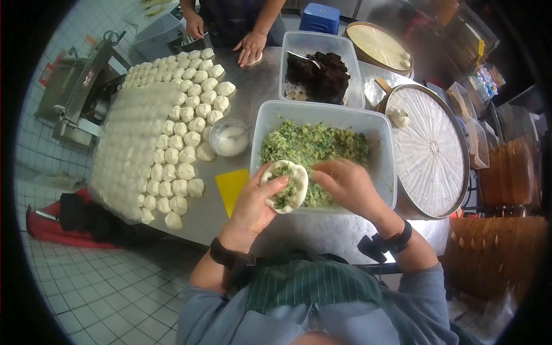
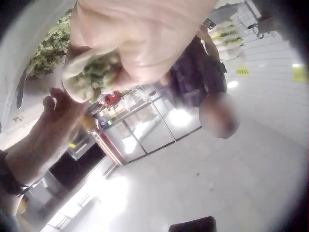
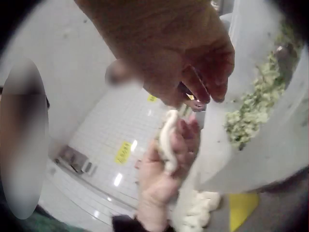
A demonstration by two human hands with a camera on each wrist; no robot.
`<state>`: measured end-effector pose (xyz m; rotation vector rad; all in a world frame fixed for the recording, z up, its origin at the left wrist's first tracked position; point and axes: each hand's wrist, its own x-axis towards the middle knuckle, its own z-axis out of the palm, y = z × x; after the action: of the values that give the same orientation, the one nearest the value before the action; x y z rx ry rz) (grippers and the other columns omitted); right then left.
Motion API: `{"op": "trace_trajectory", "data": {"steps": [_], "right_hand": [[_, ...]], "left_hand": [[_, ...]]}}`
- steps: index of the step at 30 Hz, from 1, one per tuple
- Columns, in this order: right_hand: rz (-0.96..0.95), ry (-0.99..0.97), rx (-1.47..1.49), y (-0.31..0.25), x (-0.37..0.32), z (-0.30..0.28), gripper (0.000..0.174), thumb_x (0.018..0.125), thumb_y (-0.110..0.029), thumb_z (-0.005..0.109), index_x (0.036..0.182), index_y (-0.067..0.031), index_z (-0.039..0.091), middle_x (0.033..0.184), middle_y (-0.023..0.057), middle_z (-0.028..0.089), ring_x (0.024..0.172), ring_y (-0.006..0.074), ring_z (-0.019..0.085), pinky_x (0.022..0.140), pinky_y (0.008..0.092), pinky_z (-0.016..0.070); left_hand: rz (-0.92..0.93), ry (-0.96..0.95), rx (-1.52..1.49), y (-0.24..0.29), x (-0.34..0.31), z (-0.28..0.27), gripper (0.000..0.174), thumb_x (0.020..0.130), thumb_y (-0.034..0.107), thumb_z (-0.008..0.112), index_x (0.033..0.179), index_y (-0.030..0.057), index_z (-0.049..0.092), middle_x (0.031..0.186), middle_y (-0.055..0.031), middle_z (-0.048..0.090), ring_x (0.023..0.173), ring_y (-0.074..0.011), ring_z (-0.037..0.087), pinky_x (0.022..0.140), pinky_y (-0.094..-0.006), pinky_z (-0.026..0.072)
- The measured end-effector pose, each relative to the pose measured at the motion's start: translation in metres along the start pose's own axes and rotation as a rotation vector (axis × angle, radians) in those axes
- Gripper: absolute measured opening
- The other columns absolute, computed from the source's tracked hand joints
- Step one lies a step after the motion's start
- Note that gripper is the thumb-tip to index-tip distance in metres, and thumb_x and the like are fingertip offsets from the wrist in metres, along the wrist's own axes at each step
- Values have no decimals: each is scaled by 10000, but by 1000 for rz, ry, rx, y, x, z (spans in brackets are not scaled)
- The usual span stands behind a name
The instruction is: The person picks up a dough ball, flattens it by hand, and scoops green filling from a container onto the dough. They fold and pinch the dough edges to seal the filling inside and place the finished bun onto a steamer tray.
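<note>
Stainless-steel table (image 1: pixel 339 236): one filled dough wrapper (image 1: pixel 295 187), 8 o'clock side of filling tub (image 1: pixel 322 111), gripped by fingers of left hand (image 1: pixel 256 198), presumably light, soft, tearable, best cupped beneath and pinched at rim; right hand (image 1: pixel 351 187) at wrapper's 3 o'clock, fingers curled, seemingly empty.

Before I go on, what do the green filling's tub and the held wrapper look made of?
Tub: probably plastic, smooth, with milky, translucent walls. Wrapper in the left hand: likely raw dough, pale and matte, with a soft, wavy edge.
</note>
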<state>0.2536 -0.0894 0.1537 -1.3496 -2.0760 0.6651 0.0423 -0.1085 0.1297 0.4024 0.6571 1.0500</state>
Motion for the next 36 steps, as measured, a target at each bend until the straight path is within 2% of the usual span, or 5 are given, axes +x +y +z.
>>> {"op": "trace_trajectory", "data": {"steps": [5,11,23,29,36], "right_hand": [[279,-135,344,-27,2,-7,217,801,-163,723,938,-2,671,860,112,678,691,181,653,601,290,509],[-107,29,111,-34,-1,-10,154,762,-110,735,886,-38,679,755,78,615,645,165,611,561,295,479],[-54,-92,279,-23,-4,-9,135,815,-98,707,923,-26,669,816,47,579,664,130,554,603,274,471],[105,19,443,-12,-8,-7,122,827,-101,700,927,-40,665,817,39,546,664,105,534,587,256,453],[-13,-92,271,-21,-8,-10,125,825,-108,699,914,-36,649,861,62,540,706,142,548,621,266,476]], "left_hand": [[-29,-3,-22,-8,-2,8,394,886,44,562,1264,28,451,1148,-101,562,1025,-195,593,877,-356,522],[-13,31,104,-13,-3,5,349,885,15,573,1223,30,487,1086,-55,575,998,-124,568,853,-283,493],[-94,-138,478,-9,-1,4,363,890,33,566,1243,26,480,1116,-49,572,1010,-117,572,859,-268,483],[-275,-160,-52,0,1,4,415,906,59,543,1308,18,445,1160,-69,562,1045,-137,574,893,-293,483],[-150,-154,384,-11,-4,10,371,896,23,477,1266,14,461,1131,-40,530,1017,-102,525,858,-250,450]]}}
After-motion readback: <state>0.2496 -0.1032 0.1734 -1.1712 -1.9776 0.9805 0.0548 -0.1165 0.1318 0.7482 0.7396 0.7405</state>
